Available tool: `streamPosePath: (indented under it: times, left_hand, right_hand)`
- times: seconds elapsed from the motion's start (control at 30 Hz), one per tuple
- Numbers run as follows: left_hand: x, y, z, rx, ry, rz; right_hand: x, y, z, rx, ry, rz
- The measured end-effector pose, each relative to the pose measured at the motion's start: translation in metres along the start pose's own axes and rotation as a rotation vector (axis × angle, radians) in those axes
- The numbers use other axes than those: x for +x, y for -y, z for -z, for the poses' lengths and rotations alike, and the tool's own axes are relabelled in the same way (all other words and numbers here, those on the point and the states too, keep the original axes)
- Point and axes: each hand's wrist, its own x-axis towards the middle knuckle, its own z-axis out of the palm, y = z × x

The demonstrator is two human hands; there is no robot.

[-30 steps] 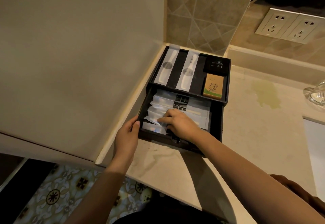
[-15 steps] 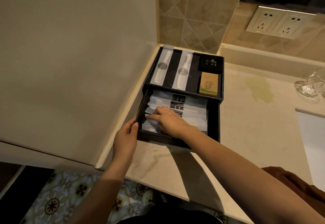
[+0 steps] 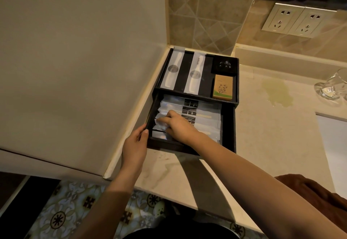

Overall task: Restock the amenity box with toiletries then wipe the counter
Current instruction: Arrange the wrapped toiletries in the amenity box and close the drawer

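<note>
The black amenity box (image 3: 236, 81) stands in the counter's far left corner with its lower drawer (image 3: 228, 130) pulled out. On its top tray lie two wrapped white combs (image 3: 194, 76), a dark packet (image 3: 224, 66) and a small tan box (image 3: 223, 89). The drawer holds several clear toiletry packets (image 3: 202, 124) in a row. My right hand (image 3: 178, 126) rests on the left part of those packets, fingers pressing them. My left hand (image 3: 135, 145) grips the drawer's front left corner.
A yellowish spill (image 3: 277, 94) marks the beige counter (image 3: 272, 145) right of the box. A glass (image 3: 332, 86) stands at the far right, near a white sink edge (image 3: 336, 145). A brown cloth (image 3: 309, 192) lies at lower right. Wall sockets (image 3: 294, 21) sit above.
My right hand has slid a little to the left across the packets in the drawer. My left hand keeps its hold on the drawer corner.
</note>
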Motion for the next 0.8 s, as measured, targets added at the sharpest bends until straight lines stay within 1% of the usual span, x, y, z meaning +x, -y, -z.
streamPosePath:
  times: [0.13, 0.2, 0.27, 0.33, 0.4, 0.53, 0.6, 0.67, 0.73, 0.8]
  left_hand:
    - [-0.001, 0.0, 0.001, 0.006, 0.01, -0.001]
    - [0.0, 0.0, 0.002, 0.004, 0.013, 0.006]
    - [0.001, 0.0, 0.003, 0.003, 0.018, 0.012]
    - [0.001, 0.001, 0.003, 0.012, 0.027, 0.005]
    - [0.002, 0.001, 0.004, 0.021, 0.035, -0.005]
    - [0.004, 0.002, 0.004, 0.066, 0.05, -0.033]
    - [0.003, -0.001, 0.003, 0.14, 0.045, -0.125]
    - [0.007, -0.014, -0.001, 0.248, 0.057, -0.298]
    - [0.019, -0.038, -0.012, 0.344, 0.11, -0.475]
    - [0.037, -0.064, -0.031, 0.406, 0.187, -0.589]
  right_hand:
    - [-0.007, 0.001, 0.005, -0.006, -0.039, 0.029]
    - [-0.016, 0.0, 0.012, 0.036, -0.099, 0.03]
    - [-0.029, -0.009, 0.019, 0.045, -0.189, -0.026]
    - [-0.045, -0.023, 0.022, -0.054, -0.249, -0.106]
    - [-0.06, -0.032, 0.022, -0.113, -0.23, -0.195]
    - [-0.065, -0.031, 0.022, -0.061, -0.2, -0.266]
    - [-0.062, -0.027, 0.022, -0.052, -0.203, -0.27]
    - [-0.064, -0.022, 0.021, -0.025, -0.227, -0.291]
    - [-0.07, -0.017, 0.018, -0.013, -0.278, -0.298]
    - [-0.081, -0.011, 0.014, -0.045, -0.323, -0.294]
